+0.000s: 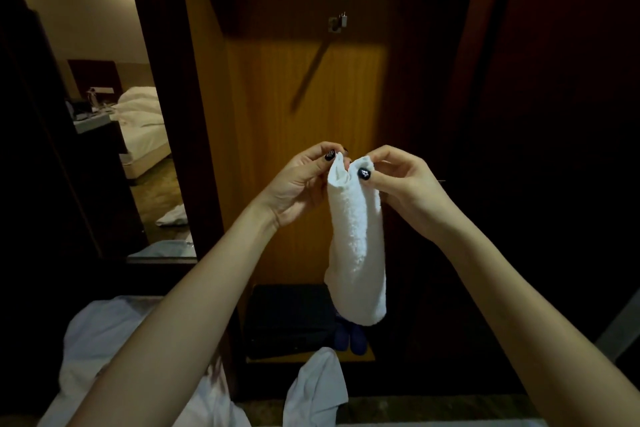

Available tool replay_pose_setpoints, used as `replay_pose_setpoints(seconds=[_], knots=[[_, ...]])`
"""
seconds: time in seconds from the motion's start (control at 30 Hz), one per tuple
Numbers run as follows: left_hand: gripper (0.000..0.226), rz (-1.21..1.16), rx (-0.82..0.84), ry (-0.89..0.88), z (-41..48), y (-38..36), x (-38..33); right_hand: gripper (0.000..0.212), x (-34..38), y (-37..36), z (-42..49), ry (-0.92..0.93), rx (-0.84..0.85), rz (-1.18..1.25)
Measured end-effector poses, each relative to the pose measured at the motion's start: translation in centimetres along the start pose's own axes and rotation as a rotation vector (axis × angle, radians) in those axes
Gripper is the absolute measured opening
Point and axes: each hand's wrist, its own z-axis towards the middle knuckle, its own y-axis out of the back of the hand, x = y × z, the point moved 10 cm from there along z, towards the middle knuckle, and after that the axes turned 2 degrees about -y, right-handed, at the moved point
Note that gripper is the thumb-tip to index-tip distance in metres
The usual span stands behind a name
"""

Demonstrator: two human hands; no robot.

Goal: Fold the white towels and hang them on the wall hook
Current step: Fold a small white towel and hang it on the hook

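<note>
The wall hook (337, 23), a small metal fitting, sits high on a wooden panel (277, 156). Straight below the hook and well apart from it, a white towel (356, 236) hangs in the air as a narrow folded length, its lower end rounded and its upper edge parted into two corners. The left hand (301, 184), below and slightly left of the hook, pinches the left corner between thumb and curled fingers. The right hand (403, 184), below and slightly right of the hook, pinches the right corner the same way, its dark-painted thumbnail pressed on the cloth. The hands are near each other, with only the towel's top between them. Far below the hook, behind the towel's lower end, a dark case (287, 319) lies on a low shelf, and what looks like a pair of dark blue slippers (350, 340) sits just beside it on the right. Lower still and left of the hook lies a heap of white cloth (104, 340), and a second white cloth (318, 388) lies almost directly beneath the hook. Well left of the hook, a tall bright opening, doorway or mirror I cannot tell, shows a bed (142, 121) with white bedding.
</note>
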Motion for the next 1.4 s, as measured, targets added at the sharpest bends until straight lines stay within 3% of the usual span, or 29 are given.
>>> replay_pose_setpoints(seconds=[0.13, 0.37, 0.53, 0.73, 1.0, 1.13, 1.27, 1.4], knots=[[0.01, 0.015, -0.017, -0.005, 0.0, 1.0, -0.2, 0.009, -0.2, -0.1, -0.1, -0.015, 0.016, 0.089], [0.008, 0.087, -0.248, -0.049, -0.4, 5.7, -0.2, 0.006, -0.5, -1.5, -0.8, -0.106, 0.146, 0.219], [0.006, 0.122, -0.19, -0.015, -0.9, 5.4, 0.3, 0.004, -2.0, -2.1, -0.9, -0.166, 0.18, 0.176], [0.009, 0.04, -0.057, 0.009, -0.6, 2.8, 0.3, 0.008, -2.5, -2.1, -0.2, -0.105, 0.044, 0.097], [0.016, 0.066, -0.016, 0.034, -1.0, 1.7, 0.3, 0.006, -2.0, -1.8, 0.1, -0.031, -0.095, 0.075], [0.015, 0.101, -0.009, 0.027, -1.1, 1.4, 0.5, 0.008, -1.9, -1.1, 0.4, -0.007, -0.148, -0.111], [0.028, 0.104, -0.003, 0.022, -1.1, 1.0, -0.1, 0.012, -2.2, 0.1, 0.9, -0.034, -0.179, -0.185], [0.042, 0.399, -0.066, 0.032, -1.2, 1.7, -0.7, 0.017, -3.0, 0.7, 0.9, -0.072, -0.208, -0.218]])
